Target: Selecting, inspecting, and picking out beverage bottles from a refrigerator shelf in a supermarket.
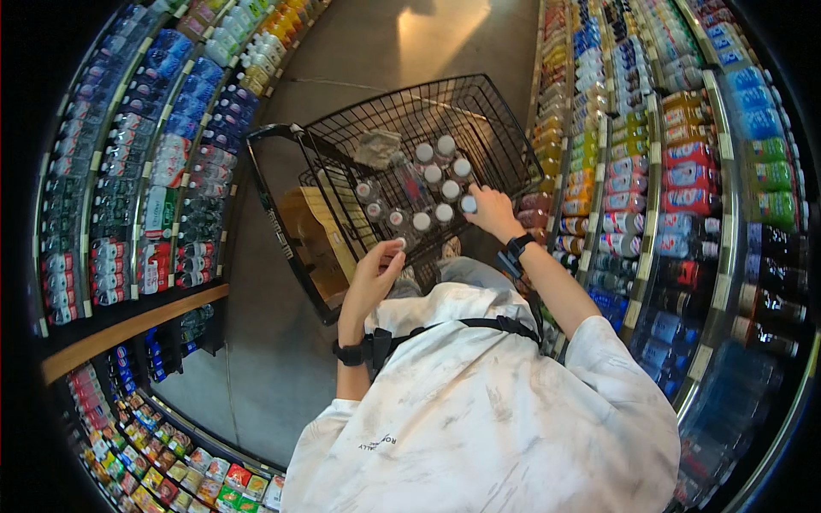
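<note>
A black wire shopping cart (487, 96) stands before me, holding several clear bottles with white caps (450, 189). At the basket's near right side, my right hand (492, 210) has its fingers on a bottle with a pale cap (469, 204). My left hand (375, 276) is over the near left edge of the basket, its fingertips at a white-capped bottle (401, 244); whether they grip it is not clear. A crumpled greyish plastic item (377, 149) lies toward the back left of the basket.
Shelves of bottled drinks rise on the left (154, 211) and right (689, 173). A brown cardboard box (314, 237) sits by the cart's handle (276, 224). Packaged food (208, 487) lines a shelf at the bottom left. Grey floor (269, 385) runs between the shelves.
</note>
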